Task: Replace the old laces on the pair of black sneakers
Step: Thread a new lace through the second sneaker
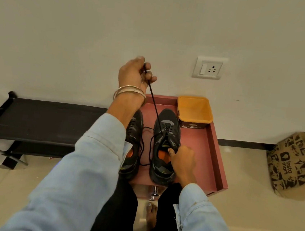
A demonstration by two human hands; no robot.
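My right hand (182, 157) is clamped on the collar of the right black mesh sneaker (165, 146), pinning it in the pink metal tray (217, 152), while my left hand (135, 72) pinches the old black lace (153, 104), drawn taut up high. If I yank too hard, the shoe could tip, or the lace could snag in the eyelets.

Two sneakers stand side by side on a tray (214, 150), the left sneaker (134, 132) partly behind a raised forearm. A tub (195, 110) sits in the tray's far right corner, behind the right sneaker (166, 135). A low bench (44, 119) lies left of the tray, a paper bag (293, 164) on the floor well to its right, a wall socket (208, 67) above.
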